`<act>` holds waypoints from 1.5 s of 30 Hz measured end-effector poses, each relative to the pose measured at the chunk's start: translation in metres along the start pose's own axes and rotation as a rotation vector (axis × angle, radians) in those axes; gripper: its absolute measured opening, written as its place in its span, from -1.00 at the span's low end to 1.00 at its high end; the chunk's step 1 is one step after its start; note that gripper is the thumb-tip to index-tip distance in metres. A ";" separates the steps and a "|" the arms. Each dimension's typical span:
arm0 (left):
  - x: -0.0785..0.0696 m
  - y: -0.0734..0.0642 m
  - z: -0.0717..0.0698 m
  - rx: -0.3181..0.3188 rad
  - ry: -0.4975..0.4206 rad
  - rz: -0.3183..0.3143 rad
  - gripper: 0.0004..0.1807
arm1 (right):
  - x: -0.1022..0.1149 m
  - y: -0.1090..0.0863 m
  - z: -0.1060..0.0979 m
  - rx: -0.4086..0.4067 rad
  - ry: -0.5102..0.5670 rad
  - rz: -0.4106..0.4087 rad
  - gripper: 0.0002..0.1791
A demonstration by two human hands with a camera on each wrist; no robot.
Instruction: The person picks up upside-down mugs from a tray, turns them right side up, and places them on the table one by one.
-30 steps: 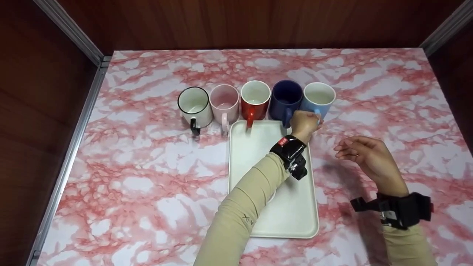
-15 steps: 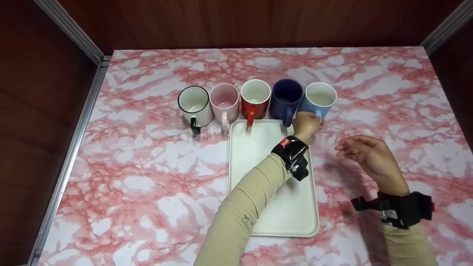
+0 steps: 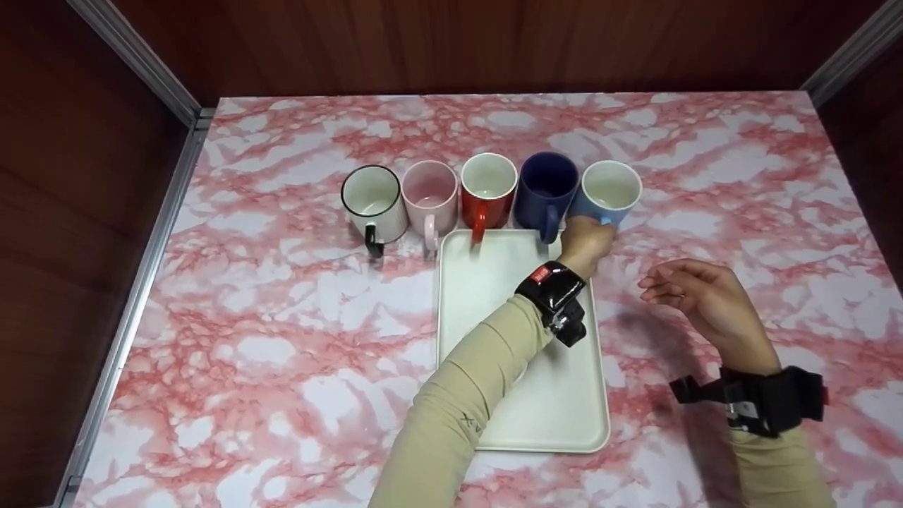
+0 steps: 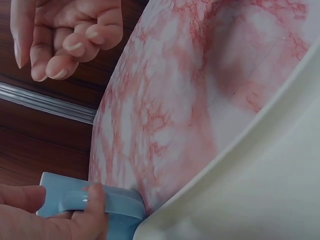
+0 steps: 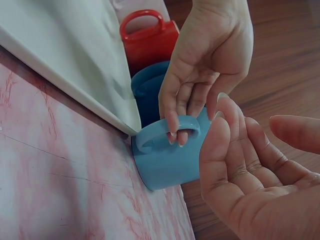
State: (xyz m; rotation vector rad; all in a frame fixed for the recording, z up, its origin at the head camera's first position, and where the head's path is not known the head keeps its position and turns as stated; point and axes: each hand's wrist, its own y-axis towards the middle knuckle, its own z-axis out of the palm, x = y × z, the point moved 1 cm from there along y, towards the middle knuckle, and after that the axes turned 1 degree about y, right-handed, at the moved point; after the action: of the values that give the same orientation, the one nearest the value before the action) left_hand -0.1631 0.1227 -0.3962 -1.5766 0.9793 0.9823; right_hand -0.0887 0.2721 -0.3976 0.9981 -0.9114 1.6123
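My left hand [image 3: 590, 243] reaches across the tray and grips the handle of the light blue mug [image 3: 611, 185], which stands upright at the right end of a row. In the right wrist view, fingers [image 5: 172, 122] of that hand hook through the mug's handle. Right beside it is the dark blue mug [image 3: 547, 185], its handle close to my left hand. Over the table to the right, my right hand [image 3: 705, 300] hovers with loosely bent fingers and holds nothing.
A red mug [image 3: 488, 187], a pink mug [image 3: 429, 190] and a black-rimmed white mug [image 3: 372, 201] continue the row leftward, handles toward me. The off-white tray [image 3: 547, 423] lies in front, partly under my left arm. Dark wood panels [image 3: 451, 42] enclose the marbled table [image 3: 282, 317].
The light blue mug has shifted very slightly in my left hand's grip, first rightward, then a little toward me. My right hand stays in place.
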 end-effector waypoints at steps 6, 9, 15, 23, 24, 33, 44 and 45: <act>-0.006 -0.004 -0.005 0.044 0.031 0.057 -0.84 | -0.002 -0.001 0.000 -0.004 -0.005 -0.009 -0.82; -0.010 -0.006 -0.011 0.078 0.105 0.048 -0.85 | -0.002 -0.001 0.000 0.004 -0.008 -0.005 -0.82; -0.017 -0.010 -0.022 0.161 0.155 0.048 -0.65 | -0.001 -0.002 0.000 0.006 -0.013 0.006 -0.81; -0.026 -0.013 -0.044 0.294 0.096 0.080 -0.84 | 0.000 -0.002 0.000 0.012 -0.008 0.019 -0.81; -0.028 -0.014 -0.047 0.305 0.092 0.087 -0.84 | 0.000 -0.002 0.000 0.014 -0.009 0.021 -0.81; -0.037 -0.026 -0.079 0.458 -0.063 0.044 -0.82 | -0.002 -0.002 -0.001 0.018 0.004 0.017 -0.80; -0.041 -0.049 -0.142 0.624 -0.137 0.184 -0.74 | -0.002 -0.002 -0.003 0.041 -0.001 0.016 -0.80; -0.039 -0.052 -0.149 0.633 -0.147 0.195 -0.74 | -0.002 -0.002 -0.002 0.032 -0.006 0.016 -0.80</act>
State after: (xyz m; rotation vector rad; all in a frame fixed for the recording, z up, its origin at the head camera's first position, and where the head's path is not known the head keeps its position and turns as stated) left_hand -0.1098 -0.0086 -0.3171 -0.8858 1.2075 0.7952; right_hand -0.0869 0.2736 -0.4001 1.0207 -0.9024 1.6424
